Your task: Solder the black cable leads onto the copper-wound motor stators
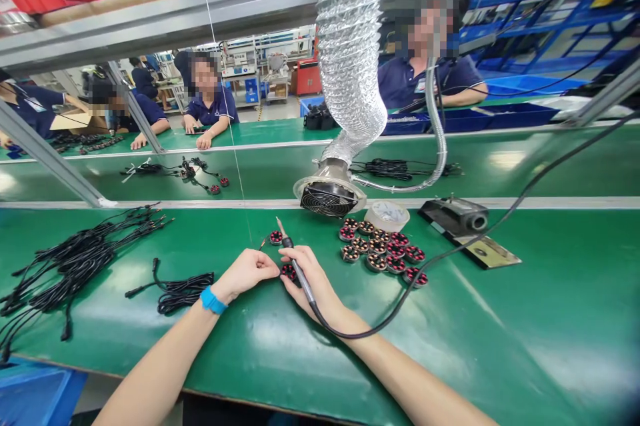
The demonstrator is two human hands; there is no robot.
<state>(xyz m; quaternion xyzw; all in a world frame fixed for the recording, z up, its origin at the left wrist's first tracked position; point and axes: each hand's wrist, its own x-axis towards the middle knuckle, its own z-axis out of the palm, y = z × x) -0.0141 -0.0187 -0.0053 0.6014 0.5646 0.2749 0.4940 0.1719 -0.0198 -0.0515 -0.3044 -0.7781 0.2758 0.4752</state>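
Note:
My right hand (317,283) grips a soldering iron (301,274), its tip pointing up and away from me. Between my hands lies a small round motor stator (289,271) with red and black windings, partly covered by the right fingers. My left hand (253,271), with a blue band at the wrist, is pinched closed at the stator's left side; what its fingertips hold is too small to make out. Just beyond the iron sits another stator (275,237) with a short lead. A thin line (235,146) hangs from above towards the left hand.
Several stators (377,246) are grouped at right, by a tape roll (387,216) and a soldering iron stand (457,216). A fume duct (353,46) hangs overhead. Black cable bundles (75,256) lie left. The iron's cord (400,306) crosses my right forearm. Co-workers (210,106) sit opposite.

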